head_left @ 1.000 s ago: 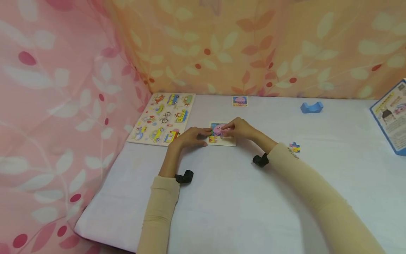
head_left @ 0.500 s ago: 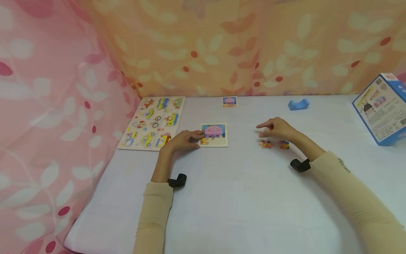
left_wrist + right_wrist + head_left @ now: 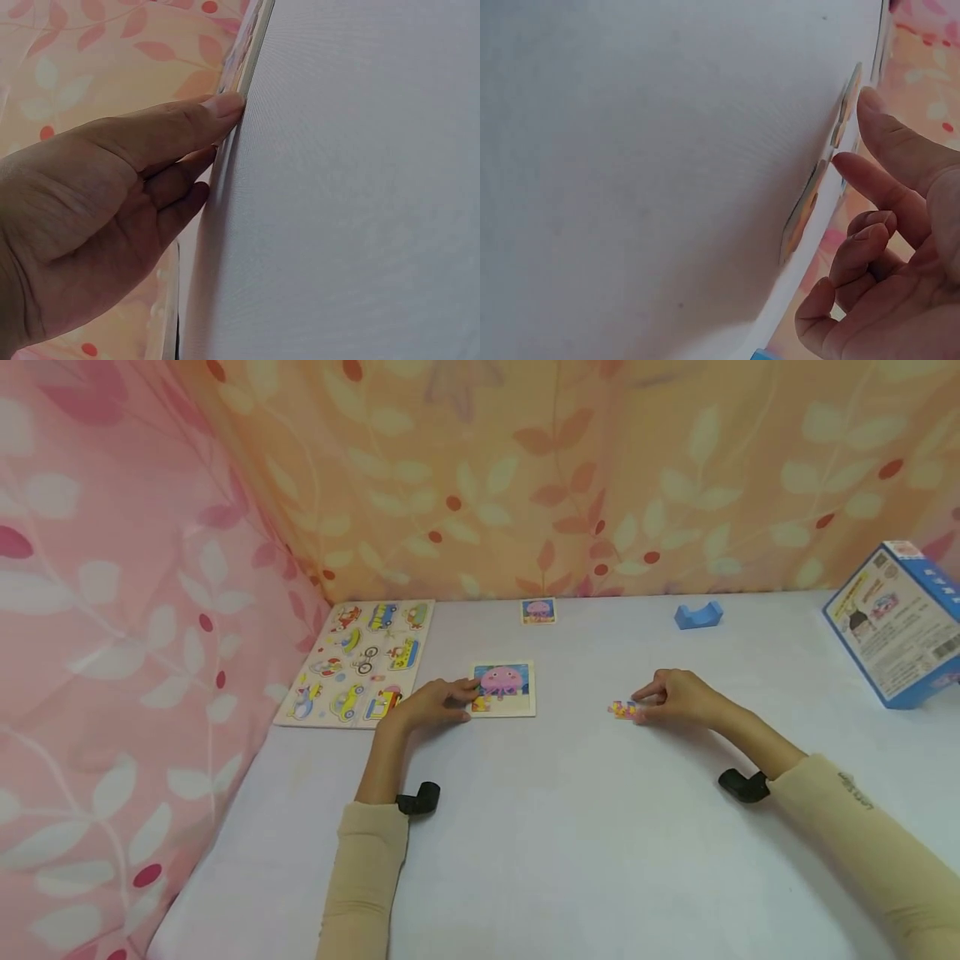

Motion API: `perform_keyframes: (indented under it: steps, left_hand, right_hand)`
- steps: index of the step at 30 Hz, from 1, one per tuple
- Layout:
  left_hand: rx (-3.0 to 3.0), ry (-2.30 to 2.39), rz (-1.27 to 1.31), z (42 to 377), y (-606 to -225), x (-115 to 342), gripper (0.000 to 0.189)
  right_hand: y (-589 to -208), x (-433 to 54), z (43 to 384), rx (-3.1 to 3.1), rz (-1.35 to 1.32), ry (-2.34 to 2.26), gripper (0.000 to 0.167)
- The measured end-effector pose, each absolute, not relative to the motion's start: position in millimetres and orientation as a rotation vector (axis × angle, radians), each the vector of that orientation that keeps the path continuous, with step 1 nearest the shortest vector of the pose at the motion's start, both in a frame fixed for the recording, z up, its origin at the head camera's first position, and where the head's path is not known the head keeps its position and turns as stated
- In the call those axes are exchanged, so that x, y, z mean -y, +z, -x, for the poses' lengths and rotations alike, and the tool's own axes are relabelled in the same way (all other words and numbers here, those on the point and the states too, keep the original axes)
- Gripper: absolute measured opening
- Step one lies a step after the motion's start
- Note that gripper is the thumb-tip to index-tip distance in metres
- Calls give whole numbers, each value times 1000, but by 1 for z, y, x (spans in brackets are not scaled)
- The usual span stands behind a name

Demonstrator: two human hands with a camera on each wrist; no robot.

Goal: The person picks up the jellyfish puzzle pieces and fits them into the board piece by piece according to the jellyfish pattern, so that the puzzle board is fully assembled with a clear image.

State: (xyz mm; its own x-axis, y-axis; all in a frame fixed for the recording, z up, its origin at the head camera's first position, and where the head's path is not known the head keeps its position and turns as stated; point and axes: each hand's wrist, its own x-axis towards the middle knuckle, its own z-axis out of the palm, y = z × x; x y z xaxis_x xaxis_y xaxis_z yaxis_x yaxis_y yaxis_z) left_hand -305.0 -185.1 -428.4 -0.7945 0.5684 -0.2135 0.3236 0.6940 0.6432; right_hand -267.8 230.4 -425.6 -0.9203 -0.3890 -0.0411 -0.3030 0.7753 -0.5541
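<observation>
My left hand (image 3: 431, 703) rests at the left side of a small framed jigsaw puzzle (image 3: 516, 707) with a pink jellyfish picture. In the left wrist view the thumb lies along the puzzle board's edge (image 3: 253, 56), the other fingers just beyond it. My right hand (image 3: 678, 699) is low over the table at a loose jigsaw piece (image 3: 622, 710). The right wrist view has two jigsaw pieces on the table, a farther one (image 3: 847, 105) beside the thumb and a nearer one (image 3: 804, 212). The index fingertip sits close between them, apart from the thumb.
A wooden vehicle puzzle board (image 3: 352, 664) lies left of the left hand. At the back are a small jellyfish picture card (image 3: 538, 611) and a blue notched holder (image 3: 698, 615). A blue and white box (image 3: 896, 622) stands at the right. Patterned cloth (image 3: 495, 485) hangs behind.
My right hand has left the jellyfish puzzle and moved right, then lower, to the loose jigsaw pieces. The left hand has stayed at the puzzle's side. The head view has shifted.
</observation>
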Motion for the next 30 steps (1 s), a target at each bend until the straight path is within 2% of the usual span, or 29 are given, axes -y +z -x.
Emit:
perform_keyframes:
  steps: [18,30]
  left_hand:
    - [-2524,843,-736,301,-432,186,47]
    - [-2543,833,-757,303,-429,185,45]
  right_hand:
    - [-428,-222,262,-2872,607,-763,29]
    - [-422,-207,270,-2911,677,-675,27]
